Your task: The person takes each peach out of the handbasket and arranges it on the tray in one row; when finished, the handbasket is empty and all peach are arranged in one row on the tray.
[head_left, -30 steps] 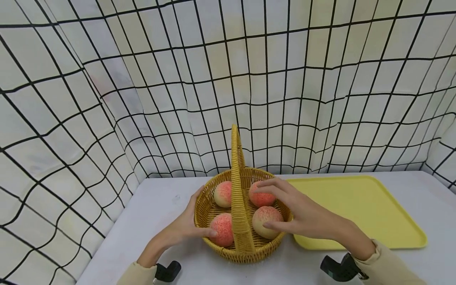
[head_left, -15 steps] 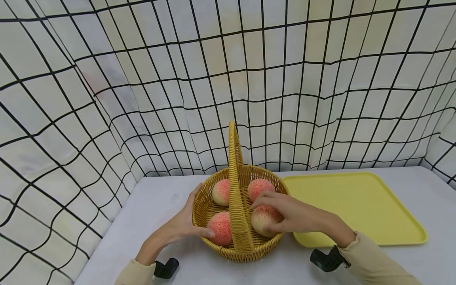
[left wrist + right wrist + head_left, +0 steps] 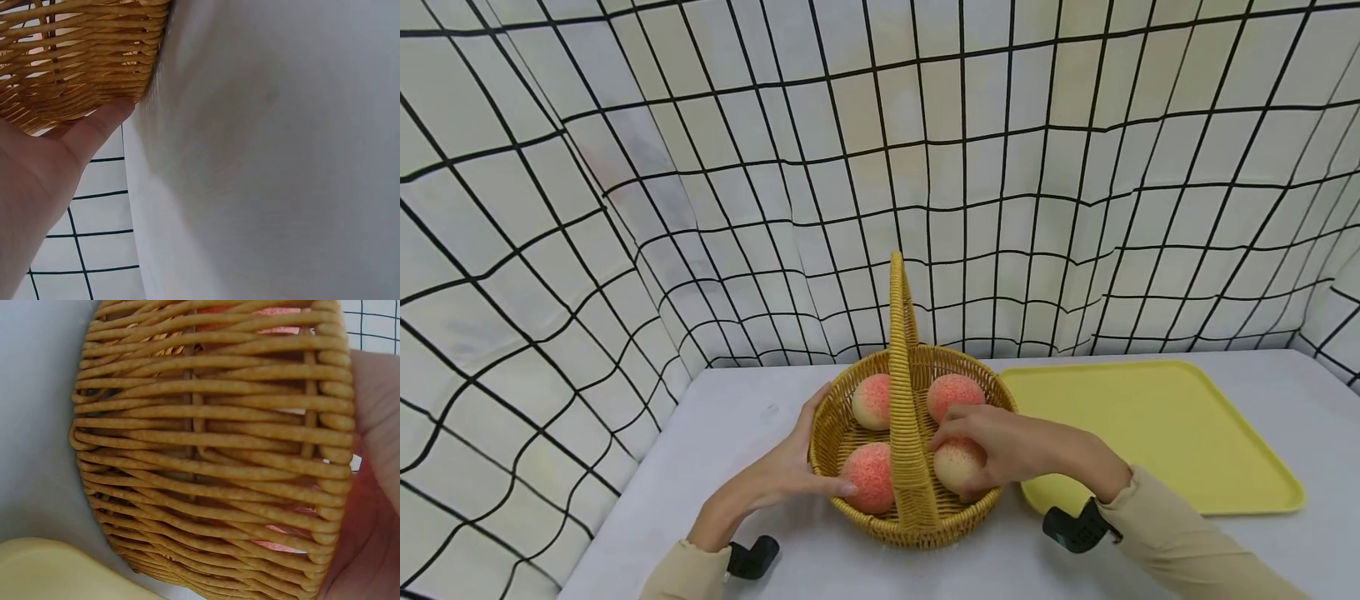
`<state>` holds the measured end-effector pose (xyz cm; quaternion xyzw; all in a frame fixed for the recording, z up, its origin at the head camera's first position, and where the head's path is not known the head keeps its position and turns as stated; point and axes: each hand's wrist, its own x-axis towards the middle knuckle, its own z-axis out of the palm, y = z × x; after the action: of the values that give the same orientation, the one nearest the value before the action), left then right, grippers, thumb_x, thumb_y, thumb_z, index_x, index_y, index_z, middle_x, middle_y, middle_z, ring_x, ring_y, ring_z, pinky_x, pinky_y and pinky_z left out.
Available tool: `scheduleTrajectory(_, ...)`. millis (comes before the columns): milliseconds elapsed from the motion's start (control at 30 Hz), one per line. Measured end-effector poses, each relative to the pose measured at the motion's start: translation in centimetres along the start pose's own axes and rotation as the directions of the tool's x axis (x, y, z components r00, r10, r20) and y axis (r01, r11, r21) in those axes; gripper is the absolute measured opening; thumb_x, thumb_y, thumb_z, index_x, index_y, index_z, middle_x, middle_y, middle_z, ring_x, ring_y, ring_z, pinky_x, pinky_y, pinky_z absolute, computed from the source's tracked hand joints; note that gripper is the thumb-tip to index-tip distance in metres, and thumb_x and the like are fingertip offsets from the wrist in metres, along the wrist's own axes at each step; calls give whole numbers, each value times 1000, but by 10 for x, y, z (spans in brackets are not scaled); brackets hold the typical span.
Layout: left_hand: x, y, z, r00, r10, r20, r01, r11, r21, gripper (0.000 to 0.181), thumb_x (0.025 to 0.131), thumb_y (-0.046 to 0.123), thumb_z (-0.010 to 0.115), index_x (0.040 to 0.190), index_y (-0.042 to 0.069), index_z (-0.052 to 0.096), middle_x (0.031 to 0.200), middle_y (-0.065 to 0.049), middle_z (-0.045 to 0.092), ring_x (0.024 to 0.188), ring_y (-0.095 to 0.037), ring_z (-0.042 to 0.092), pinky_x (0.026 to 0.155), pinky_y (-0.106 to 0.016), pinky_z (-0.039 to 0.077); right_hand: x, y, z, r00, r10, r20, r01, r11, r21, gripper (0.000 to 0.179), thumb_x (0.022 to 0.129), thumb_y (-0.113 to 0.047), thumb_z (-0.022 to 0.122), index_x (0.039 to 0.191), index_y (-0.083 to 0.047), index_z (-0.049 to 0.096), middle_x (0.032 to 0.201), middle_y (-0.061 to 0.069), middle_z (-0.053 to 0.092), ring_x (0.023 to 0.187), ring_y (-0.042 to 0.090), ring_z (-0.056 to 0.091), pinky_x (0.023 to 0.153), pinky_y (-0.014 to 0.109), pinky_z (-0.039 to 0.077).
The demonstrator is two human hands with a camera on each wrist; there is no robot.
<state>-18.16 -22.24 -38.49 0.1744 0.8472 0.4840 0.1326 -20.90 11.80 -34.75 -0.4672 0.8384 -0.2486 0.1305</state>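
Note:
A round wicker basket [image 3: 917, 538] with a tall arched handle [image 3: 900, 358] stands on the white table. My left hand [image 3: 782, 471] holds its left side, thumb over the rim and the other fingers along the outer wall. Reaching over the right rim, my right hand [image 3: 1007, 446] grips a pale peach [image 3: 957, 467] inside the basket. Other peaches lie there too: a red one [image 3: 868, 479] at front left, a pink-and-cream one [image 3: 871, 402] at back left, and a pink one [image 3: 955, 395] at back right. In the right wrist view, the wicker wall [image 3: 206, 444] hides most of the right hand's fingers.
A yellow tray [image 3: 1150, 433] lies flat on the table [image 3: 700, 450], right of the basket and partly behind the right forearm. White cloth walls [image 3: 1000, 167] with black netting enclose the back and sides.
My right hand has come down and left, from hovering over the right-hand peaches to closing its fingers round the pale front one. The left hand stays on the basket's side.

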Motion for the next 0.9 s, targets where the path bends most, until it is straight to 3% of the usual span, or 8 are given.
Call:
scheduleTrajectory(300, 2, 1, -2, 999, 28, 25, -27, 1000, -10, 137, 77, 34, 92, 167, 18, -10, 172, -21, 9, 155, -43, 22, 121, -64, 22, 0, 2, 0, 999, -35, -25, 35, 999, 3, 41, 86, -18, 86, 125, -18, 71, 120, -5, 60, 106, 9, 58, 91, 31, 55)
scheduleTrajectory(600, 5, 0, -1, 999, 24, 31, -24, 1000, -7, 138, 76, 38, 93, 167, 20, -10, 171, -21, 10, 154, -44, 23, 121, -65, 22, -4, 2, 2, 989, -63, -137, 69, 997, 40, 46, 83, -14, 86, 125, -24, 70, 125, -5, 63, 111, 13, 59, 91, 34, 55)
scheduleTrajectory(733, 4, 1, -2, 1000, 1, 24, -2, 1000, 11, 138, 77, 41, 92, 167, 19, -10, 171, -22, 9, 155, -45, 21, 120, -69, 21, -11, -3, -11, 967, -96, -238, 120, 989, 87, 51, 82, -9, 86, 127, -24, 68, 134, -3, 60, 118, 19, 58, 91, 36, 57)
scheduleTrajectory(900, 2, 0, -2, 1000, -10, 22, 9, 1000, 10, 138, 77, 41, 92, 167, 18, -10, 171, -23, 9, 154, -46, 22, 120, -69, 21, -27, -12, -38, 920, -132, -369, 181, 978, 101, 52, 83, -8, 86, 131, -22, 68, 135, -2, 61, 122, 21, 57, 91, 38, 59)
